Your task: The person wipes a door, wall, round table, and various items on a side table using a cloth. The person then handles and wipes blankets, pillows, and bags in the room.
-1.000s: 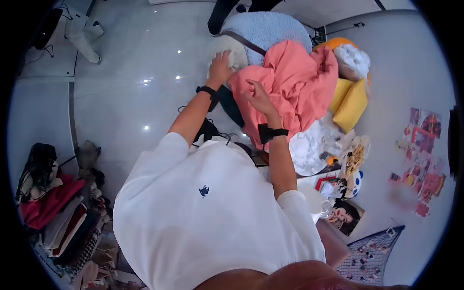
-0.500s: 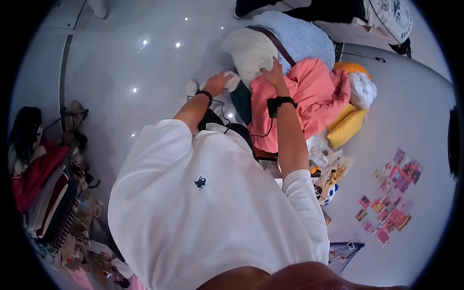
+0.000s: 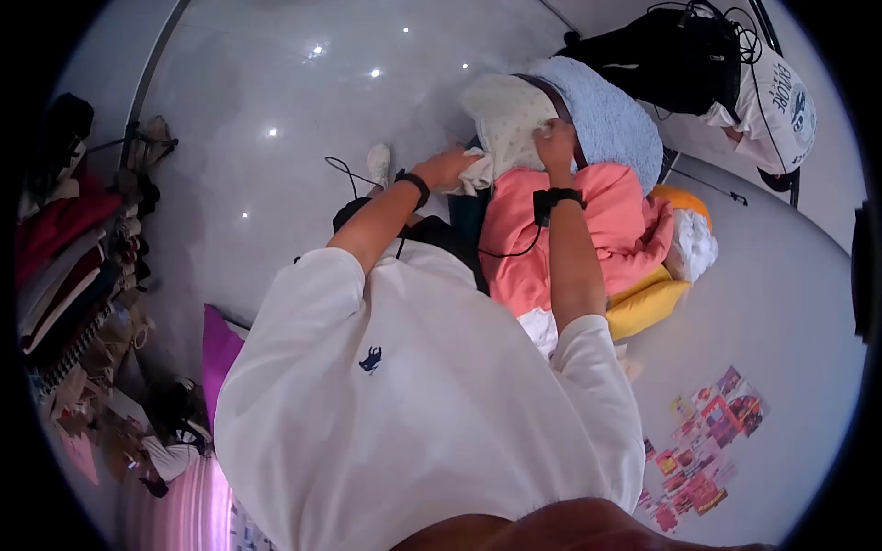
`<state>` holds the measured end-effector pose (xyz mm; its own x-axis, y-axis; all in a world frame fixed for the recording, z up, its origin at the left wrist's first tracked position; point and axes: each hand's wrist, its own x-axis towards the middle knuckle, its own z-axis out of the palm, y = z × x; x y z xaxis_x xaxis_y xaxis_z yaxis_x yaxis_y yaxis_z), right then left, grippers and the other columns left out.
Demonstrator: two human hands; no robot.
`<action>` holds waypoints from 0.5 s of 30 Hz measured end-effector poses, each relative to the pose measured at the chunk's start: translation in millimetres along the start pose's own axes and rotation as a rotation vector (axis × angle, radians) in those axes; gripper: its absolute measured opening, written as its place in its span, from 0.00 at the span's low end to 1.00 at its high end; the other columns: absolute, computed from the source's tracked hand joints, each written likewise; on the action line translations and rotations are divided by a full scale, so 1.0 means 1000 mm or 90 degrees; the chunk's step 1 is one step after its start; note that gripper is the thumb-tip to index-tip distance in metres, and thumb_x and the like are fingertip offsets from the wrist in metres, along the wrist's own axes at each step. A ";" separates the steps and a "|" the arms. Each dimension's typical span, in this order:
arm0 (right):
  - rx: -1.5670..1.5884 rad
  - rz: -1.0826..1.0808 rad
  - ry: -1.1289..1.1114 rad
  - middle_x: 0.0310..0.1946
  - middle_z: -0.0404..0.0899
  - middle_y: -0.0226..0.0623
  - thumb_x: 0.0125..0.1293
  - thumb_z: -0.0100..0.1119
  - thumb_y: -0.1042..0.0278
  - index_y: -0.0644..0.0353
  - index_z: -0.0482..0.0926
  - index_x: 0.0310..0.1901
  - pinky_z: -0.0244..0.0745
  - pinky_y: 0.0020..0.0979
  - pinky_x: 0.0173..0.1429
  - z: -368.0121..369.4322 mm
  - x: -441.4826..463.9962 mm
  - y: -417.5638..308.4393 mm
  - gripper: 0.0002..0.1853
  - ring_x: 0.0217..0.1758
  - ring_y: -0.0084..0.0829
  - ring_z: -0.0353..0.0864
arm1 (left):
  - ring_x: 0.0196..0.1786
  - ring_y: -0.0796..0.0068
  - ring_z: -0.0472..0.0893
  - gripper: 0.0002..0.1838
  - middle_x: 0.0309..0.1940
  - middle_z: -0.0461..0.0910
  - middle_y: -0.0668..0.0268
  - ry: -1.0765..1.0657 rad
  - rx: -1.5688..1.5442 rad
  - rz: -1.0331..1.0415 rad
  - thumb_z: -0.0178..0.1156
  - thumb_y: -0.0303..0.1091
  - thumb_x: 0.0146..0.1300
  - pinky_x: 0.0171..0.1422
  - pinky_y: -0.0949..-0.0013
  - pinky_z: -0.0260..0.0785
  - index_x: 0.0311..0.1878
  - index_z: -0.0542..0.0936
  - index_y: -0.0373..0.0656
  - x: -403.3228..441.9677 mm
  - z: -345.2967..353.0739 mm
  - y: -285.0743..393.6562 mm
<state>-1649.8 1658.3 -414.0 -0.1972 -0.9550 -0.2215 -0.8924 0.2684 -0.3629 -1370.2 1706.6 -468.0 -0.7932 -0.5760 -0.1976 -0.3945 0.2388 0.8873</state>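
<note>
My left hand (image 3: 445, 171) is closed on a bunched whitish cloth (image 3: 475, 173) at the near-left edge of a cream patterned cushion-like item (image 3: 503, 115). Whether the bunched cloth belongs to that item I cannot tell. My right hand (image 3: 554, 147) has its fingers curled against the cream item, beside a dark brown strap (image 3: 559, 101). A fluffy light-blue blanket (image 3: 602, 115) lies just beyond the strap. Beneath my right wrist a crumpled coral-pink cloth (image 3: 606, 216) is spread, and a dark green fabric (image 3: 467, 213) shows between my arms.
Yellow (image 3: 650, 308) and orange (image 3: 682, 204) cushions and a white bundle (image 3: 695, 241) sit to the right. Another person in black trousers (image 3: 634, 50) is at upper right. Clothes hang on a rack (image 3: 69, 275) at left. A purple cushion (image 3: 217, 354) is near my left side.
My view has shifted, with the pile now further right and lower. My right hand's fingers have gone from spread to curled on the cream item. My left hand has come closer to it, holding the whitish cloth.
</note>
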 end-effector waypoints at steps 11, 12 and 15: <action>-0.243 0.115 -0.009 0.53 0.80 0.49 0.55 0.68 0.55 0.56 0.75 0.57 0.70 0.54 0.59 -0.038 -0.001 -0.035 0.29 0.58 0.52 0.76 | 0.56 0.45 0.76 0.30 0.51 0.75 0.51 0.061 0.068 -0.072 0.64 0.34 0.53 0.59 0.52 0.71 0.63 0.75 0.54 -0.025 -0.024 0.011; -0.274 0.061 -0.070 0.49 0.83 0.45 0.53 0.69 0.55 0.54 0.75 0.57 0.72 0.53 0.58 -0.030 -0.007 -0.035 0.29 0.56 0.53 0.77 | 0.55 0.45 0.77 0.27 0.50 0.76 0.51 0.069 0.071 -0.082 0.64 0.35 0.52 0.58 0.51 0.71 0.59 0.79 0.52 -0.021 -0.029 0.012; -0.187 -0.036 -0.211 0.42 0.85 0.46 0.53 0.67 0.61 0.55 0.76 0.54 0.75 0.52 0.53 0.003 -0.036 -0.037 0.26 0.50 0.55 0.82 | 0.53 0.45 0.77 0.24 0.49 0.78 0.51 0.189 0.086 -0.003 0.64 0.35 0.49 0.58 0.50 0.71 0.54 0.82 0.49 -0.004 -0.038 0.020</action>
<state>-1608.6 1683.0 -395.6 -0.0461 -0.8628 -0.5034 -0.9848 0.1236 -0.1216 -1357.5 1684.1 -433.6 -0.6290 -0.7755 -0.0542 -0.4718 0.3253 0.8195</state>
